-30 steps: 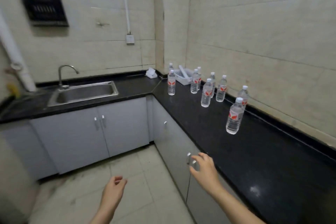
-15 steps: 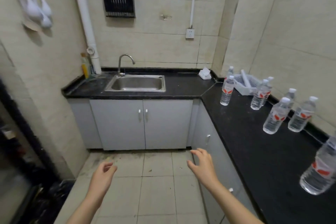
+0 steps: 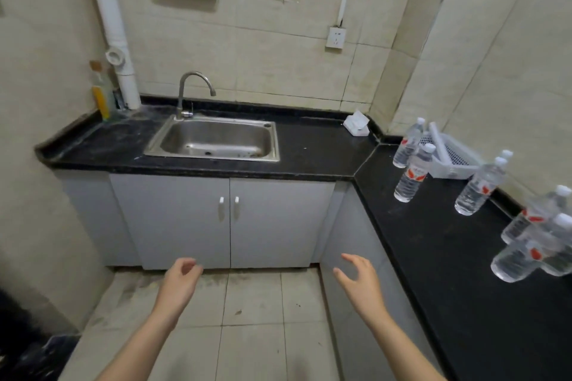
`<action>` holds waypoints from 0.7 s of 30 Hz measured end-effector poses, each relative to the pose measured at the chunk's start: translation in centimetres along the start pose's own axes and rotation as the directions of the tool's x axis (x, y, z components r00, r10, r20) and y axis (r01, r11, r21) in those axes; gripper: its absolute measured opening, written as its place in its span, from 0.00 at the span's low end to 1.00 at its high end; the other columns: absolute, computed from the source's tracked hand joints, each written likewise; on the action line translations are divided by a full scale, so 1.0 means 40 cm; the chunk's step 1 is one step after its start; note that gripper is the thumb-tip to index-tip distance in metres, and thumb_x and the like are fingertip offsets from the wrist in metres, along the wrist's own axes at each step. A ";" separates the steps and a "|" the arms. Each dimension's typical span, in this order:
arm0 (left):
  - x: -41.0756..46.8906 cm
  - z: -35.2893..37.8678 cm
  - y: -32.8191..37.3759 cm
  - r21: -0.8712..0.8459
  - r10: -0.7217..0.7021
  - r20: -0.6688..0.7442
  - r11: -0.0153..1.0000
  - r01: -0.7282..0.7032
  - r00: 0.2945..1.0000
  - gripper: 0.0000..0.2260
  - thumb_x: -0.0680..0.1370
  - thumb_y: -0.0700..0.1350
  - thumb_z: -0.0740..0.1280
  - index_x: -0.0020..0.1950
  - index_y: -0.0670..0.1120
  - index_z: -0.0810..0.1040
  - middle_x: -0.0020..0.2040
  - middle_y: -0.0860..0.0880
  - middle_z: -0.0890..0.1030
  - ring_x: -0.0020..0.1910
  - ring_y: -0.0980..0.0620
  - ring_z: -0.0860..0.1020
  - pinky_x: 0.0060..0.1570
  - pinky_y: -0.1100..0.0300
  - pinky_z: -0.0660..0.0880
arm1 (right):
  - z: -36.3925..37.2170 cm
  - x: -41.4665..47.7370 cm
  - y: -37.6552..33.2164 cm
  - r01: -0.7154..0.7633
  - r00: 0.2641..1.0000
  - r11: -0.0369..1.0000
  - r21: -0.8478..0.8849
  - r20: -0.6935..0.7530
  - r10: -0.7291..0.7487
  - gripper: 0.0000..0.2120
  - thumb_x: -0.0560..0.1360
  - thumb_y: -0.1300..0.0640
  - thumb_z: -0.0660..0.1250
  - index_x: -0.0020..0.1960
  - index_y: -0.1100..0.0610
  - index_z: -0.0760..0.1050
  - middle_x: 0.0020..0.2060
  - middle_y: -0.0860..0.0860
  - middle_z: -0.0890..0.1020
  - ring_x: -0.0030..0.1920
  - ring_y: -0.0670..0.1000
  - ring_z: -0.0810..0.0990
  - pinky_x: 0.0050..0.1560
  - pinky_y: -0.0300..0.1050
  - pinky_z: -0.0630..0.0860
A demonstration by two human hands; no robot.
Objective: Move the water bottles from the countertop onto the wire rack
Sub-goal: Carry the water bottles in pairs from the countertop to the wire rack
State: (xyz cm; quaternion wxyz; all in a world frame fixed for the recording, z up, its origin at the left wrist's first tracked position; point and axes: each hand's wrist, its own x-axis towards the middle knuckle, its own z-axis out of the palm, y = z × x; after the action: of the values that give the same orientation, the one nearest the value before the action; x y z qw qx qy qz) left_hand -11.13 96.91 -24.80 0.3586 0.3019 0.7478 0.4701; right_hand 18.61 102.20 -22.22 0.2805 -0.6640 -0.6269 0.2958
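My left hand (image 3: 181, 280) and right hand (image 3: 360, 278) are both bare, no gloves, rings or watch on them. My forearms are bare too, with no sleeve showing right down to the bottom edge of the view. The fingers are slim, the nails short and plain. I see no marks, bands or straps on either wrist.

Soft, even indoor light, fairly dim and yellowish, with no hard shadows. The black worktop (image 3: 448, 257) shows only faint sheen. Wide-angle bending curves the walls toward the edges. The water bottles (image 3: 526, 244) at 3 o'clock are smeared by motion blur; the sink (image 3: 213, 141) at centre stays sharp.
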 end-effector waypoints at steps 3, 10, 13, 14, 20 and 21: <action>0.101 0.087 0.063 0.041 0.039 0.087 0.998 -0.043 0.995 0.12 0.77 0.39 0.62 0.59 0.36 0.73 0.55 0.41 0.76 0.55 0.45 0.73 0.58 0.50 0.68 | -0.009 0.082 0.031 -0.099 0.995 0.994 0.050 -0.019 0.100 0.19 0.73 0.60 0.67 0.63 0.61 0.72 0.63 0.57 0.73 0.65 0.54 0.69 0.65 0.43 0.62; 0.267 0.380 0.168 0.058 0.081 0.253 0.993 -0.098 0.964 0.10 0.76 0.37 0.63 0.56 0.35 0.74 0.52 0.41 0.76 0.52 0.48 0.72 0.52 0.59 0.64 | -0.101 0.316 0.152 -0.224 0.954 0.968 0.116 -0.175 0.242 0.22 0.72 0.61 0.69 0.64 0.62 0.70 0.63 0.60 0.71 0.64 0.57 0.69 0.63 0.46 0.65; 0.341 0.526 0.224 0.078 0.078 0.274 0.992 -0.103 0.958 0.10 0.76 0.36 0.63 0.56 0.34 0.74 0.54 0.37 0.76 0.57 0.41 0.74 0.52 0.58 0.65 | -0.155 0.451 0.204 -0.235 0.936 0.960 0.150 -0.230 0.265 0.23 0.71 0.61 0.69 0.65 0.61 0.69 0.64 0.60 0.71 0.65 0.57 0.69 0.65 0.49 0.66; 0.365 0.577 0.250 0.077 0.080 0.281 0.991 -0.105 0.956 0.11 0.76 0.36 0.63 0.57 0.34 0.74 0.55 0.36 0.76 0.59 0.39 0.74 0.52 0.57 0.66 | -0.176 0.494 0.218 -0.237 0.930 0.957 0.170 -0.245 0.274 0.23 0.71 0.60 0.69 0.65 0.60 0.69 0.64 0.60 0.71 0.66 0.57 0.68 0.66 0.50 0.66; 0.477 0.815 0.413 0.071 0.088 0.275 0.991 -0.111 0.957 0.12 0.76 0.35 0.62 0.59 0.33 0.72 0.58 0.33 0.76 0.60 0.36 0.73 0.61 0.46 0.68 | -0.293 0.715 0.286 -0.247 0.902 0.943 0.221 -0.302 0.307 0.24 0.71 0.60 0.70 0.65 0.61 0.69 0.64 0.60 0.72 0.66 0.57 0.68 0.67 0.50 0.64; 0.487 0.845 0.427 0.070 0.087 0.275 0.991 -0.110 0.957 0.12 0.76 0.35 0.62 0.59 0.34 0.73 0.57 0.34 0.76 0.60 0.37 0.73 0.61 0.46 0.68 | -0.306 0.742 0.296 -0.253 0.900 0.941 0.225 -0.302 0.314 0.24 0.71 0.60 0.70 0.65 0.61 0.69 0.64 0.60 0.71 0.66 0.57 0.68 0.67 0.49 0.64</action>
State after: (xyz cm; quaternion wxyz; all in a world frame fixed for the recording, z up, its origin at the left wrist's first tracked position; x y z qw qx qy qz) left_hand 7.61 135.14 -24.18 0.4208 0.4153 0.6950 0.4093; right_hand 36.78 131.15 -24.06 0.3952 -0.7606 -0.4372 0.2723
